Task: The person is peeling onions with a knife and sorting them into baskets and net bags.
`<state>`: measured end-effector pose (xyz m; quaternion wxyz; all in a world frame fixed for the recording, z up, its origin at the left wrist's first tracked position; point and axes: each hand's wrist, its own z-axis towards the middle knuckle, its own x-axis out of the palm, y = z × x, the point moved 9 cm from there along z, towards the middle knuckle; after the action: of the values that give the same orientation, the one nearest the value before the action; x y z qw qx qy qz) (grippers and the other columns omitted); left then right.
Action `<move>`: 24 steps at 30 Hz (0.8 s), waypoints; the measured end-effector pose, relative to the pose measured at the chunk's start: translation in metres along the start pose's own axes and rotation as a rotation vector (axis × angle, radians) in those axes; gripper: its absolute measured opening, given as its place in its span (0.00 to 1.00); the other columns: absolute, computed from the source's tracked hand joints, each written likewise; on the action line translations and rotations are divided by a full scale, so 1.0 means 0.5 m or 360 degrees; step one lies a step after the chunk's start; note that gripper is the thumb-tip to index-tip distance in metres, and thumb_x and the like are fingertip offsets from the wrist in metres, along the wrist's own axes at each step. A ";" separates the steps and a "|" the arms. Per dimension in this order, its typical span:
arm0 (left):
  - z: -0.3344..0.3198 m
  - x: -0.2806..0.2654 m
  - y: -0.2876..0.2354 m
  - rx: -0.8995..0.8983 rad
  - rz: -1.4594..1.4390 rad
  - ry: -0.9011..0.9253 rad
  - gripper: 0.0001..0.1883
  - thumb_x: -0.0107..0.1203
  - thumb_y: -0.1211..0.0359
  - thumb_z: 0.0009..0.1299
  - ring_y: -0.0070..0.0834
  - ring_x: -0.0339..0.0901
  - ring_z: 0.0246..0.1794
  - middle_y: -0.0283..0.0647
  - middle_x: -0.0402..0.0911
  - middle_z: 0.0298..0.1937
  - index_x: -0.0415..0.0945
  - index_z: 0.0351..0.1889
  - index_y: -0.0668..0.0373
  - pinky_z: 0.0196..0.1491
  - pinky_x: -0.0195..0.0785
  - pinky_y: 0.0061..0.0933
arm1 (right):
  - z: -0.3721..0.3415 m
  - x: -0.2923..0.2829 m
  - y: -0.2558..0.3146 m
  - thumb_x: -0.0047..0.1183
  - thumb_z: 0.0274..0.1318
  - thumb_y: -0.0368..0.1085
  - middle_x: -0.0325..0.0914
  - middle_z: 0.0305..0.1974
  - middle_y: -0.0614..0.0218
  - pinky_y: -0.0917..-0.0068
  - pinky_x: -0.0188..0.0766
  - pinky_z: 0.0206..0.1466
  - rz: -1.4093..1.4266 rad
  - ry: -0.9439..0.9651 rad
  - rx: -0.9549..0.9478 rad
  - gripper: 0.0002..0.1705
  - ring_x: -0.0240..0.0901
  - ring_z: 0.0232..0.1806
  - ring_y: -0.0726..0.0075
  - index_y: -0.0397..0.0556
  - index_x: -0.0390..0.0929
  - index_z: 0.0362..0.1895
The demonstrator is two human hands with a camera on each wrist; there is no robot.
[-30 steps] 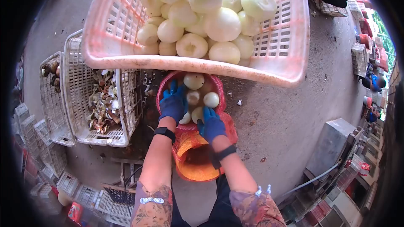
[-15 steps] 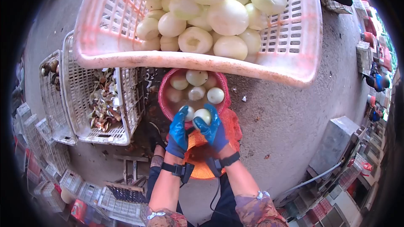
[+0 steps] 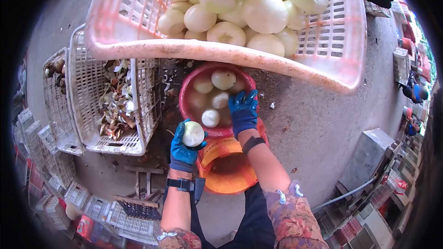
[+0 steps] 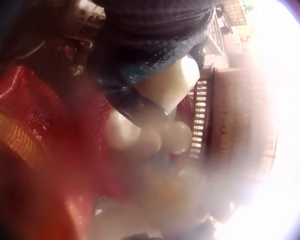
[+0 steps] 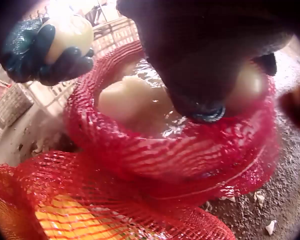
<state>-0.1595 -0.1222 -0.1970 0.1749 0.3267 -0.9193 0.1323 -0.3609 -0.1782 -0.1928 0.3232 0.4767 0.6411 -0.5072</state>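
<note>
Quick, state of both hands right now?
Left hand: closed, holding a pale onion.
Right hand: cannot be told; it is at the red tub by another onion, grip partly hidden.

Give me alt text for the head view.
A gloved left hand holds a peeled onion; the right hand reaches into a red-rimmed tub of water and other onions. Beyond stands a large crate heaped with peeled onions; left, a second crate holds peelings.

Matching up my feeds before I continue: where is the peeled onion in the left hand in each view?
Head: peeled onion slightly lower left of centre, in the left hand.
Left wrist: peeled onion upper centre, partly hidden.
Right wrist: peeled onion upper left.
Shared landmark: red mesh netting, visible in all three.
</note>
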 end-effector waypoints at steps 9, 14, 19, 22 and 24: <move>-0.046 0.024 0.006 0.0108 0.0204 -0.0066 0.14 0.57 0.55 0.67 0.38 0.82 0.39 0.37 0.82 0.43 0.79 0.47 0.47 0.28 0.80 0.42 | -0.072 -0.076 -0.019 0.68 0.47 0.45 0.79 0.47 0.61 0.62 0.72 0.54 0.2505 0.0359 0.0385 0.32 0.77 0.50 0.59 0.48 0.72 0.56; -0.268 0.187 -0.089 0.0739 0.0261 0.0051 0.21 0.47 0.54 0.74 0.32 0.76 0.51 0.38 0.77 0.51 0.72 0.58 0.55 0.53 0.72 0.36 | -0.127 -0.383 -0.048 0.66 0.52 0.44 0.74 0.50 0.64 0.70 0.70 0.57 0.3355 0.0175 0.0539 0.35 0.70 0.51 0.70 0.42 0.68 0.60; -0.520 0.464 -0.234 0.1324 0.0494 0.0279 0.30 0.39 0.52 0.77 0.37 0.69 0.61 0.47 0.69 0.61 0.57 0.69 0.64 0.65 0.61 0.41 | -0.078 -0.727 -0.214 0.64 0.51 0.48 0.61 0.64 0.50 0.62 0.57 0.68 0.3094 -0.0571 -0.0030 0.44 0.60 0.65 0.54 0.38 0.60 0.66; -0.561 0.651 -0.296 0.1558 0.0669 0.0615 0.25 0.42 0.67 0.76 0.33 0.66 0.64 0.46 0.65 0.66 0.57 0.69 0.68 0.67 0.57 0.34 | 0.011 -0.839 -0.351 0.51 0.61 0.40 0.60 0.66 0.47 0.60 0.56 0.68 0.2302 -0.1346 -0.0098 0.34 0.60 0.65 0.48 0.38 0.57 0.67; -0.535 0.691 -0.334 0.1841 0.1001 0.0450 0.17 0.45 0.69 0.76 0.30 0.73 0.56 0.43 0.74 0.58 0.71 0.60 0.65 0.58 0.68 0.31 | 0.092 -0.816 -0.382 0.45 0.64 0.34 0.70 0.59 0.49 0.62 0.58 0.66 0.1992 -0.1374 -0.0160 0.25 0.66 0.63 0.54 0.38 0.64 0.63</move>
<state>-0.2390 -0.3437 0.2075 0.0436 0.0639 -0.7201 0.6895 -0.4062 -0.3436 0.2265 0.7939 0.4954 0.0903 -0.3410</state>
